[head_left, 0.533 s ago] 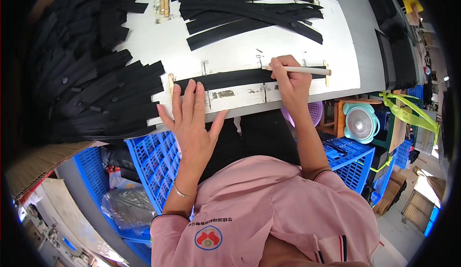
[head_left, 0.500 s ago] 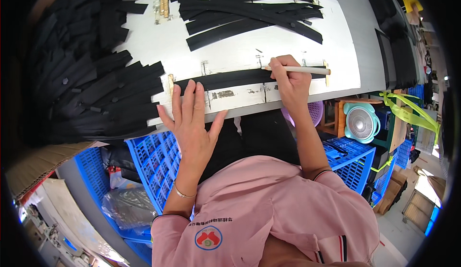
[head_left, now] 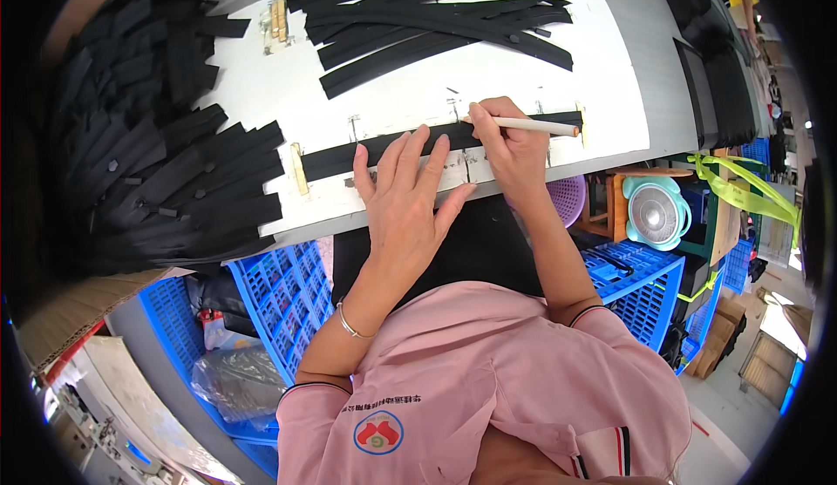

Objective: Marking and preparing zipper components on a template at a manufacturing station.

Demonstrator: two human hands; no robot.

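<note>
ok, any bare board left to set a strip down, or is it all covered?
Bare white board runs between the far black strip pile and the single black strip under the left hand and right hand. Right end near the white pencil is also free. Left side is crowded with heaped black strips.

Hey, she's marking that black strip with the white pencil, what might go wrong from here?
The left hand pins the black strip only near its middle, so the free ends might shift and the mark land off. The right hand holds the white pencil nearly flat, so its tip may skid. The pile of black strips at the left overhangs the white board and could slide.
</note>
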